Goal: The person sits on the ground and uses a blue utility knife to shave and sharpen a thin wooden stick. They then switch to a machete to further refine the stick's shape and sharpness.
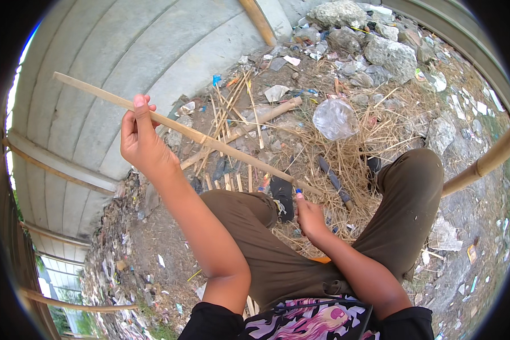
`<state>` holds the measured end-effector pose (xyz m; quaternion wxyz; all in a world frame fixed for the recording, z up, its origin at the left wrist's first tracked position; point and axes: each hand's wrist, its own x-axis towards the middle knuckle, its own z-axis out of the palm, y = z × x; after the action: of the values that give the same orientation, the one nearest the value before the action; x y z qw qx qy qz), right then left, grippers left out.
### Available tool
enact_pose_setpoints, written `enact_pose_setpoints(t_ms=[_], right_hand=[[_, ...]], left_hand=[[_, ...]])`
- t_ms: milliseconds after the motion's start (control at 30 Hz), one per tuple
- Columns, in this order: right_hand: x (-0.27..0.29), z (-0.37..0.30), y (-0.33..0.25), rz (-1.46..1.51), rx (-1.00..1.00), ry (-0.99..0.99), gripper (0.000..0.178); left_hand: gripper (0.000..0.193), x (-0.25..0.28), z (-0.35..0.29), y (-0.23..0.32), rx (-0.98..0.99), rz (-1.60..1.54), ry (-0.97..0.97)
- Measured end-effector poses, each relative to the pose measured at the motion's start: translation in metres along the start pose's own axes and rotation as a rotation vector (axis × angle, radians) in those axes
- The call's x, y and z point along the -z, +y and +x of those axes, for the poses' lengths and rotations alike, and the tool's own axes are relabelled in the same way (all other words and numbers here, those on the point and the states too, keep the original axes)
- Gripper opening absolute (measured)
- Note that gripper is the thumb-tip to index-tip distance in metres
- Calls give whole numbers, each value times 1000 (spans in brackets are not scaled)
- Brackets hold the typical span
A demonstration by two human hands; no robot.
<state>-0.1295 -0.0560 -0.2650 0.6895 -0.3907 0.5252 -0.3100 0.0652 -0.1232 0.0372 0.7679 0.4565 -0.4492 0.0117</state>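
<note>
A long flat bamboo strip (pixel 204 139) slants from upper left down toward my knees. My left hand (pixel 143 133) is closed round its upper part, thumb on top. Beside the strip's lower end, my right hand (pixel 311 216) is closed on a small tool with a blue end (pixel 298 191). Its blade or tip is too small to make out, and I cannot tell whether it touches the strip. On the straw just right of that end lies a dark-bladed knife (pixel 334 181) with a wooden handle.
Several bamboo strips (pixel 229 113) are heaped ahead beside a bamboo pole (pixel 272 115). A clear plastic bag (pixel 334 120) rests on dry straw. Rocks (pixel 390 58) and litter lie farther off. A concrete wall (pixel 124 51) stands at left; another bamboo pole (pixel 481 161) slants by my right knee.
</note>
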Motion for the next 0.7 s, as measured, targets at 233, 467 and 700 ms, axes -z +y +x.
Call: enact_pose_setpoints(t_ms=[233, 467, 700], right_hand=[[-3, -1, 4, -44, 114, 34, 59], [4, -22, -31, -154, 309, 59, 60], [-21, -79, -167, -113, 686, -258, 53]], left_hand=[[42, 0, -15, 40, 101, 304, -214], [39, -4, -22, 31, 52, -139, -318], [43, -38, -47, 32, 14, -421, -180]])
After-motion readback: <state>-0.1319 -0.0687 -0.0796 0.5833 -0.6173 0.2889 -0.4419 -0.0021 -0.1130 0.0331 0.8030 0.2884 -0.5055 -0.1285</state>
